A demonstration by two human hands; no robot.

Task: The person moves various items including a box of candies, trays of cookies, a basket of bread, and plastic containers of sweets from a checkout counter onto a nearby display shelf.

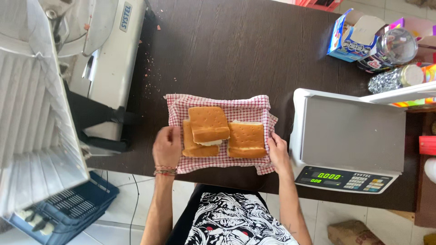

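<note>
Three sandwiches lie on a cloth between slicer left and scale right.

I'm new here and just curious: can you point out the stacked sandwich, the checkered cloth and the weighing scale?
stacked sandwich [208, 122], head view, on its top crust.
checkered cloth [236, 103], head view, on its bare far edge.
weighing scale [352, 134], head view, on its grey weighing plate.

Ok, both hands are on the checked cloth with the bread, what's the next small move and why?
Probably lift both sides together: the left hand and right hand flank the red-checked cloth, and one bread slab sits loosely stacked, so uneven lifting could tip it.
</note>
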